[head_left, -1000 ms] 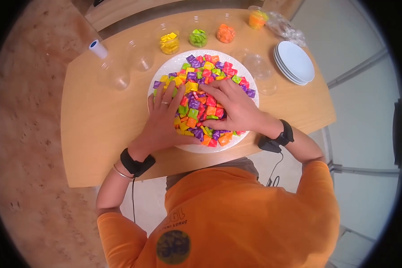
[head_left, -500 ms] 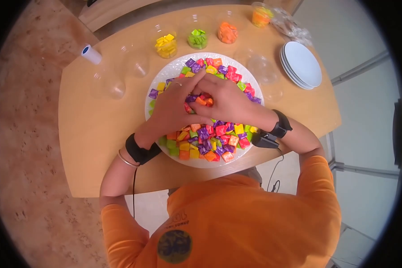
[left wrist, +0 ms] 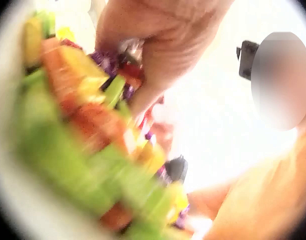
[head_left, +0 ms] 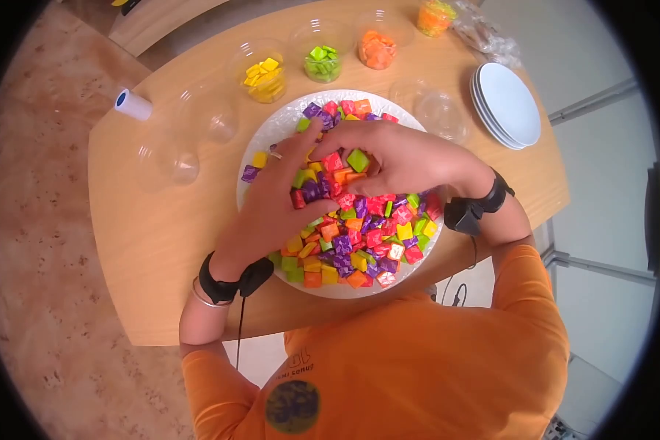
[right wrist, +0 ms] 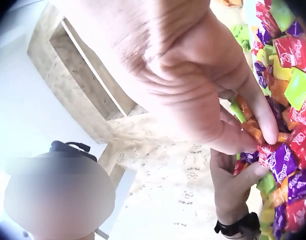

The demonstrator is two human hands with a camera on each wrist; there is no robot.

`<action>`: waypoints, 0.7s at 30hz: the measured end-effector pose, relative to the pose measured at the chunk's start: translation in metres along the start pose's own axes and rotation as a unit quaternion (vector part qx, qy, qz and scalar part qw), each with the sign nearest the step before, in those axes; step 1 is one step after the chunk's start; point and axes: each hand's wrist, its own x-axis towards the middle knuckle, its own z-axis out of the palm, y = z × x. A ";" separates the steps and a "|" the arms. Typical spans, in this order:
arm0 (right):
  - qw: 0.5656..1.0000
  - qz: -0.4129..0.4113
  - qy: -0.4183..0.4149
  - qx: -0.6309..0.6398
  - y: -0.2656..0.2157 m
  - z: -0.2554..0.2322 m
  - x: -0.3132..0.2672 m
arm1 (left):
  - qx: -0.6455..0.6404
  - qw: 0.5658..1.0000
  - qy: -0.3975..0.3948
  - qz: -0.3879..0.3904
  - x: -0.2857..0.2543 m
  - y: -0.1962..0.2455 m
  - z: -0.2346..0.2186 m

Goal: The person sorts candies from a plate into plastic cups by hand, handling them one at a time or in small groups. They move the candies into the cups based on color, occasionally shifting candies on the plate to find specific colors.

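A heap of wrapped candies [head_left: 356, 231] in red, purple, orange, yellow and green covers a white round plate [head_left: 260, 136]. My left hand [head_left: 268, 198] lies over the heap's left side, fingers spread forward and thumb [head_left: 319, 213] out across the candies. From the right, my right hand [head_left: 411, 158] reaches in with fingers and thumb apart; a green candy [head_left: 358, 160] and several red and orange ones show in that gap. The fingertips of both hands come close together near the heap's far part. In the right wrist view, the right thumb [right wrist: 265, 117] touches the candies.
Clear cups with yellow [head_left: 264, 79], green [head_left: 323, 64] and orange pieces [head_left: 378, 51] line the table's far side. Clear empty cups [head_left: 183, 165] lie left, and more [head_left: 444, 117] right. Stacked white plates [head_left: 506, 106], a plastic bag [head_left: 488, 40] and a white roll [head_left: 133, 105] are also there.
My hands first came together over the heap, then moved slightly apart, the right one shifting rightward. Candies between them have been pushed about, and more lie toward the plate's near side.
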 end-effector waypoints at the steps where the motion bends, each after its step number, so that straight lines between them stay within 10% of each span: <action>1: 1.000 -0.001 0.002 0.003 -0.001 0.002 0.000 | 0.002 1.000 -0.003 -0.001 -0.001 -0.002 0.002; 21: 0.986 -0.038 0.017 -0.161 -0.001 0.013 -0.015 | 0.119 0.993 -0.010 0.003 -0.006 0.022 -0.004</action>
